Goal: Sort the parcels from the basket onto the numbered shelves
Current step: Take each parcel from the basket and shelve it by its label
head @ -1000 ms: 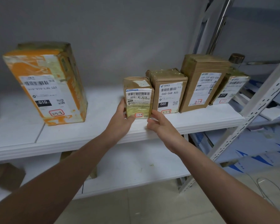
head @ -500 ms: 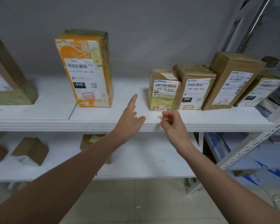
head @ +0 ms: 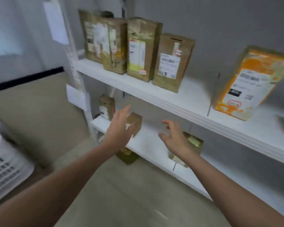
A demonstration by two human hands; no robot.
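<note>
White shelving on a grey wall fills the blurred frame, its upper shelf [head: 170, 102] slanting from centre down to the right. Just below it, mid-frame, the left hand [head: 120, 126] and right hand [head: 174, 138] hang empty with fingers loosely spread, seemingly freed for the next pickup. Beyond them the brown parcels [head: 143, 49] and the orange parcel [head: 252, 82] stand upright, labels outward for reading, and the basket [head: 8, 163] sits at lower left. Half a second ago both hands were at the upper shelf's edge right of the orange parcel; the view has since swung left toward the basket.
</note>
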